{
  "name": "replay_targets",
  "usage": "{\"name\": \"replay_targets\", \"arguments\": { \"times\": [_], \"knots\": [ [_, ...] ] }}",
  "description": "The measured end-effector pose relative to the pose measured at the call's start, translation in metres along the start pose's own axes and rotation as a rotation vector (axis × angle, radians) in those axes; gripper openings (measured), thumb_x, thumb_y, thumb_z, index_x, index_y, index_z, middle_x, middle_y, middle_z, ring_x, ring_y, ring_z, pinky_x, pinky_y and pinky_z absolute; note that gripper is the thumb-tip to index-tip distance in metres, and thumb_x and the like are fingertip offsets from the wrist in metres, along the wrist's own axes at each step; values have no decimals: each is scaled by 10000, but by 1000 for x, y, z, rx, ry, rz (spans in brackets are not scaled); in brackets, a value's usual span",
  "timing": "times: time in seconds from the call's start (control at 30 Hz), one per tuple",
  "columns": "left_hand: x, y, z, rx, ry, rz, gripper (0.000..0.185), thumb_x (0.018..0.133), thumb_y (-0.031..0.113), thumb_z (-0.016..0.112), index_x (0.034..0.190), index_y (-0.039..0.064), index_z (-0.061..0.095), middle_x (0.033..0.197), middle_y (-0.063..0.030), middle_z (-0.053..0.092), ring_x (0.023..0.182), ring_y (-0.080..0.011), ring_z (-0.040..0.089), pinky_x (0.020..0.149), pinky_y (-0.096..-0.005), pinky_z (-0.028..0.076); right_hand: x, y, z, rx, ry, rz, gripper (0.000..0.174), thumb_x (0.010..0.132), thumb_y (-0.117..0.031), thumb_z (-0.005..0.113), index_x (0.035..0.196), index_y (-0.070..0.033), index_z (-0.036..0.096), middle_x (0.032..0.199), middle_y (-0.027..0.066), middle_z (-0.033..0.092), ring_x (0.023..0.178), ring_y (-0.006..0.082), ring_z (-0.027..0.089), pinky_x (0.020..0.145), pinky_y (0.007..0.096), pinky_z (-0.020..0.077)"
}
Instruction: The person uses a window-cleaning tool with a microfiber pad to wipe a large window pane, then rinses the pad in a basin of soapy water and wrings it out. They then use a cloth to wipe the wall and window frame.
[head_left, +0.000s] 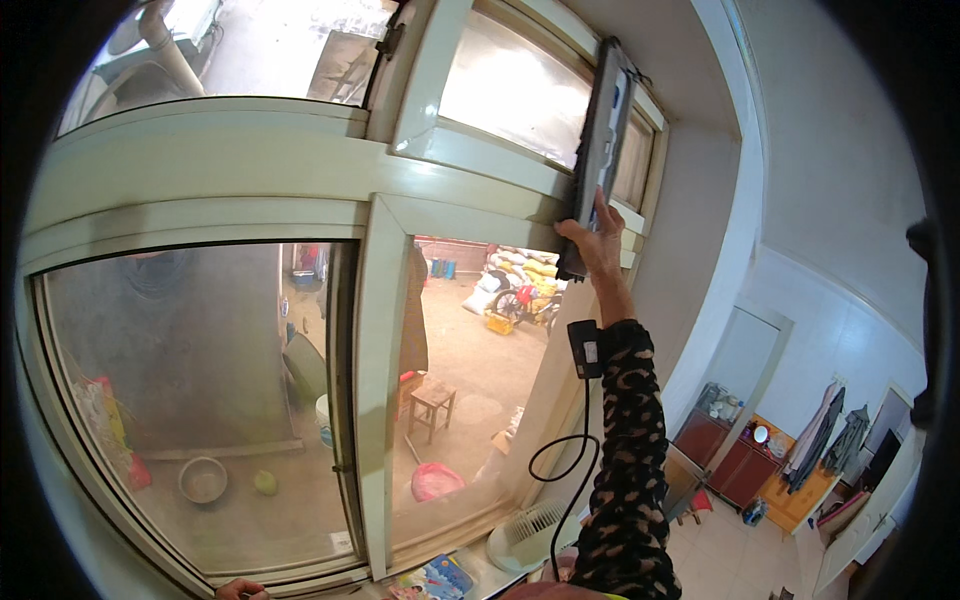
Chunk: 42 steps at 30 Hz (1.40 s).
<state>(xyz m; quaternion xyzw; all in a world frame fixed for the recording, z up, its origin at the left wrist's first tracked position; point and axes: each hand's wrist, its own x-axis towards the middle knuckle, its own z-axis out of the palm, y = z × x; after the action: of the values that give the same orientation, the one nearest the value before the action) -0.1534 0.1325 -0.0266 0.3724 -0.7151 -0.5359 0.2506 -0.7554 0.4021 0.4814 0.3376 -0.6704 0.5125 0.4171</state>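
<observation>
My right hand (598, 236) is raised high and grips the lower end of a long, flat, grey and black tool (600, 142). It is seen nearly edge-on, so its exact kind is unclear. The tool stands almost upright against the sliding window's pale frame (480, 161), across the upper and lower panes. A small black box (585, 349) with a black cable (564, 477) sits by my patterned right sleeve (628, 450). Only part of my left hand (240, 589) shows, low at the bottom edge beside the window's lower frame; what it holds, if anything, is hidden.
On the sill lie a colourful printed booklet (435, 579) and a pale fan-like appliance with a grille (531, 529). Through the glass are a wooden stool (432, 405), a metal basin (202, 480) and stacked sacks (525, 270). Clothes (814, 439) hang behind at right, near a dark red cabinet (739, 469).
</observation>
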Motion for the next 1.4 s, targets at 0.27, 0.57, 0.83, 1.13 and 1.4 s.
{"name": "replay_targets", "arguments": {
  "times": [0.27, 0.57, 0.83, 1.13, 1.4],
  "knots": [
    [-11, 32, -30, -73, -79, 22, 114, 808, 32, 652, 884, -52, 634, 735, -115, 659, 637, -208, 697, 554, -298, 574, -73, -143, 33, -32, -134, -182, 1002, 519, -357, 803, 1444, -219, 444, 1427, 227, 315, 1171, 463, 496, 922, 494, 495],
    [3, -28, -69, 97, -8, 73, 141, 764, 56, 707, 861, -33, 656, 715, -97, 666, 627, -157, 662, 583, -300, 548, -66, -159, 27, -143, -62, -128, 958, 554, -439, 809, 1426, -240, 467, 1447, 180, 320, 1218, 456, 462, 904, 519, 496],
    [11, -24, -32, 158, 99, 16, 120, 713, 65, 738, 785, -3, 670, 678, -58, 660, 616, -100, 602, 576, -271, 499, -12, -25, -16, -281, 34, 4, 961, 569, -549, 787, 1420, -214, 490, 1438, 229, 328, 1198, 480, 498, 965, 493, 461],
    [0, 31, 43, 16, -33, -78, 146, 766, 76, 678, 838, -45, 637, 696, -89, 651, 615, -149, 647, 555, -297, 533, -22, 156, -55, -53, -31, 221, 1024, 566, -461, 819, 1459, -145, 427, 1444, 264, 307, 1346, 422, 333, 1091, 447, 326],
    [-16, 29, 44, -12, -85, 12, 92, 804, 34, 660, 849, -44, 639, 733, -94, 654, 657, -184, 687, 591, -298, 568, -93, 138, -8, 5, 66, 203, 1030, 592, -440, 817, 1475, -124, 390, 1410, 265, 306, 1314, 415, 340, 1087, 419, 330]
  ]
}}
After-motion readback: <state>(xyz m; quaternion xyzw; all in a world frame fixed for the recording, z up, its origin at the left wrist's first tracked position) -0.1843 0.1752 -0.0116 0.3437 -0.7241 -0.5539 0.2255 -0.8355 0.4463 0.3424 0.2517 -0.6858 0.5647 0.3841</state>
